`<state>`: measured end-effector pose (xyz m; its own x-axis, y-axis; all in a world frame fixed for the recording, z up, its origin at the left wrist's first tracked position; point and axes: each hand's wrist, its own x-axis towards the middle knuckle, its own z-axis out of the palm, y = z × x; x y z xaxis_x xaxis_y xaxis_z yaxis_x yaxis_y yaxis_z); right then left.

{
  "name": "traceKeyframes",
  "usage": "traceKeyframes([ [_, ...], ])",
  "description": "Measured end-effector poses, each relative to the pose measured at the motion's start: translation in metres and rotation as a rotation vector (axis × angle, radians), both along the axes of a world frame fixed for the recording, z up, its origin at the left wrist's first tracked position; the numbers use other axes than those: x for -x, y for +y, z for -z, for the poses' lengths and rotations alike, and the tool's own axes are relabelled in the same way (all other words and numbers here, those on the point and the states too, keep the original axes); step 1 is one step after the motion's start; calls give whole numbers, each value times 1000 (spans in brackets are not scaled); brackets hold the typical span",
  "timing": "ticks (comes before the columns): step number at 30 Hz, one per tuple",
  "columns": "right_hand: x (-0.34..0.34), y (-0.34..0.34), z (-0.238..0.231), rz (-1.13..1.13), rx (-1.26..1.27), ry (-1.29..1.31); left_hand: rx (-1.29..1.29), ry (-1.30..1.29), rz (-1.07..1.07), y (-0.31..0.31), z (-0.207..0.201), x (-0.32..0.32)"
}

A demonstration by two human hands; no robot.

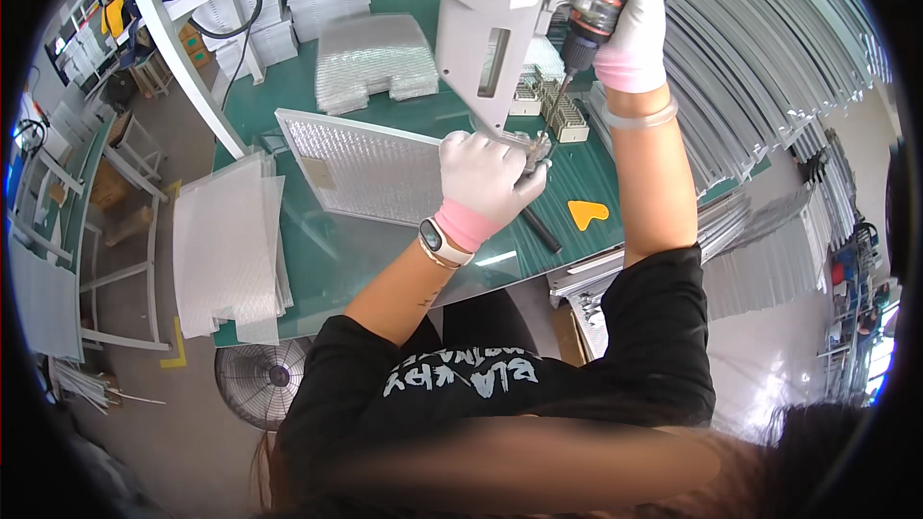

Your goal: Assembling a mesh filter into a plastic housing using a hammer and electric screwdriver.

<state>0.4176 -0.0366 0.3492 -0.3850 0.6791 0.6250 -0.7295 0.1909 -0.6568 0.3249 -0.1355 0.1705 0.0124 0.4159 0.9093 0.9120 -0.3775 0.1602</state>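
Note:
My right hand [635,24], in a white glove with a pink cuff, is closed around a power screwdriver [598,17] with a black chuck. Its long bit slants down toward my left hand [486,173], also gloved. The left fingers are closed on a small metal bracket [536,146] at the lower end of a pale grey slotted housing [486,24]. Where the bit tip meets the bracket is too small to tell. Beside my left wrist lies a white-framed panel [370,168] with a textured face. A black rod [541,231] and an orange V-shaped piece [587,214] lie nearby.
The green tabletop [461,274] carries bubble-wrapped stacks [375,53], translucent sheets [226,240] at its left edge and metal parts in a small rack [569,125]. Long metal profiles [769,48] are piled on the right. A floor fan [264,380] stands below the table.

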Motion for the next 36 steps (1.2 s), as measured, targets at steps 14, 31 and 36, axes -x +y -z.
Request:
traceKeyframes([
  [14,18,0,40,-404,-219,-131,54,-60,99,-4,4,-4],
  [31,37,17,76,-800,43,-8,-14,122,246,7,41,12],
  [36,35,11,93,-656,227,204,159,96,311,-11,4,4],
])
